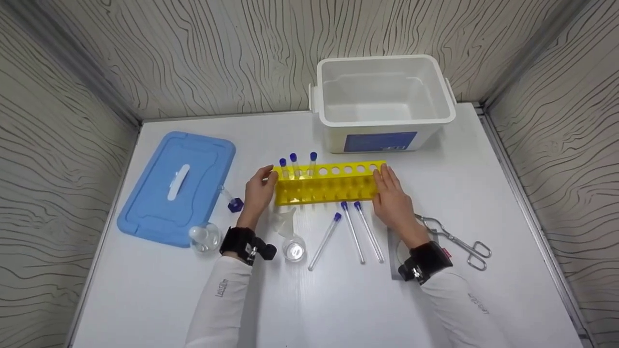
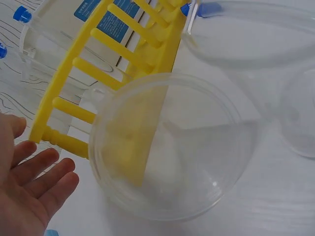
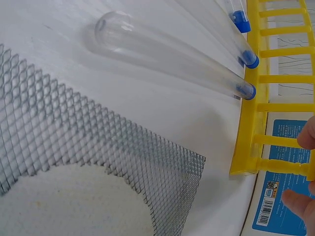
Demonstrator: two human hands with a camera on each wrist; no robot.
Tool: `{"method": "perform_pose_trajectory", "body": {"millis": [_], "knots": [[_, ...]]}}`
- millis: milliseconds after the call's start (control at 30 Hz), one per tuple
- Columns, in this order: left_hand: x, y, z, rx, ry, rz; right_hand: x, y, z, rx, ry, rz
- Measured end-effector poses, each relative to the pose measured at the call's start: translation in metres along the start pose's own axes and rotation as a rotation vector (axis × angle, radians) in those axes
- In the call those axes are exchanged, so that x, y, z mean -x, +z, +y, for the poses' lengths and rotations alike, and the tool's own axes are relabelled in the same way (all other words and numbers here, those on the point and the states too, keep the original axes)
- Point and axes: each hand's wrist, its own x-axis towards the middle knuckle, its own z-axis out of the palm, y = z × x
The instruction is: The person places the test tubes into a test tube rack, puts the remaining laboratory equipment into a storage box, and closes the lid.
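Two bare hands rest at opposite ends of a yellow test-tube rack (image 1: 329,189), which stands near the middle of the white table (image 1: 319,309), just in front of an uncovered white bin (image 1: 333,137). The left hand (image 1: 259,191) is at the rack's left end, its fingers loosely spread and not wrapped round anything. The right hand (image 1: 394,203) touches the right end with fingers fairly straight, also without closing round the rack. Three upright tubes (image 1: 313,157) with blue caps occupy holes toward the left end; three more capped tubes (image 1: 353,234) lie on the table before the rack. Near the left wrist are a clear funnel (image 1: 285,223) and, nearer the person, a clear jar (image 1: 294,250). Wire mesh (image 3: 98,123) with a pale round centre lies beneath the right wrist, metal tongs (image 1: 457,239) beside it. Farther left lies a blue lid (image 1: 154,193) with a white handle.
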Motion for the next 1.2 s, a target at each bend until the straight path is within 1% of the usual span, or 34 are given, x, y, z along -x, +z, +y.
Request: {"method": "perform_pose_trajectory", "body": {"millis": [233,367,467,567,700,800,933,1067,1200], "knots": [[-0.005,0.007,-0.001,-0.022,-0.003,-0.009,0.0,-0.001,0.0,0.002,-0.001,-0.001],[-0.006,0.009,-0.004,-0.041,-0.004,-0.014,0.001,0.0,0.001,0.008,-0.007,0.019],[-0.007,0.011,-0.007,-0.044,-0.009,-0.037,0.001,0.0,0.001,0.007,-0.015,0.038],[-0.006,0.012,-0.012,-0.034,-0.047,-0.058,0.001,0.001,0.001,0.01,-0.02,0.037],[-0.003,0.012,-0.017,-0.02,-0.134,-0.069,0.001,0.002,0.001,0.016,-0.016,0.028],[-0.002,0.012,-0.018,-0.016,-0.167,-0.079,0.001,0.003,0.002,0.016,-0.014,0.035],[-0.002,0.012,-0.019,-0.023,-0.178,-0.087,0.001,0.004,0.002,0.016,-0.017,0.04],[-0.002,0.011,-0.019,-0.031,-0.198,-0.082,0.001,0.004,0.001,0.013,-0.023,0.036],[-0.001,0.01,-0.019,-0.034,-0.21,-0.078,0.001,0.002,0.001,0.005,-0.023,0.019]]}}
